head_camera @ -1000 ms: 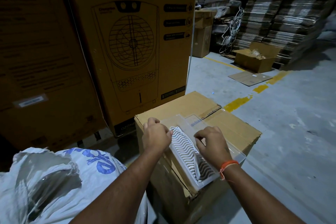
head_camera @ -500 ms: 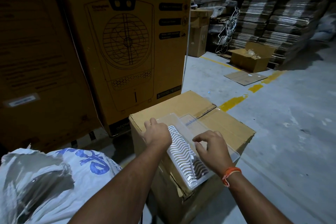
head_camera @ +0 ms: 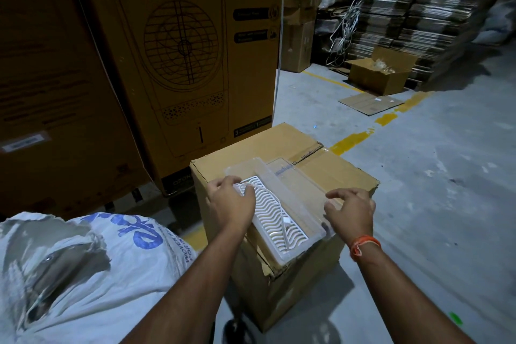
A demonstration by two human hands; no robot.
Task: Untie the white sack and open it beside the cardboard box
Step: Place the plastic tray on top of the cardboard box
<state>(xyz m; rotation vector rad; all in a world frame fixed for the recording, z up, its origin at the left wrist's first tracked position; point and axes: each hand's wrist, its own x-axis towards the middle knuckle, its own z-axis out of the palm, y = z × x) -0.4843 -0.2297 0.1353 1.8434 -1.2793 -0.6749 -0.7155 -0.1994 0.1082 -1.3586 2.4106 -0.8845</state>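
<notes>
Clear plastic tray (head_camera: 296,204) with a white wavy insert lies on the cardboard box (head_camera: 321,176); the left hand (head_camera: 230,204) grips its near-left edge. The right hand (head_camera: 350,209) hovers beside it, fingers loosely curled, holding nothing. The white sack (head_camera: 83,274) sits just left of the box, mouth gaping.

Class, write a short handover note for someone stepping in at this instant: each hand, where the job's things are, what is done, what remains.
Left hand: grips the far end of the white wavy grille on the cardboard box.
Right hand: fingers curled over the clear plastic tray, grip unclear.
White sack: on the floor left of the box, mouth gaping, clear liner showing.
Done: sack appears open.
Left: confirm the tie is off; spread the mouth.
</notes>
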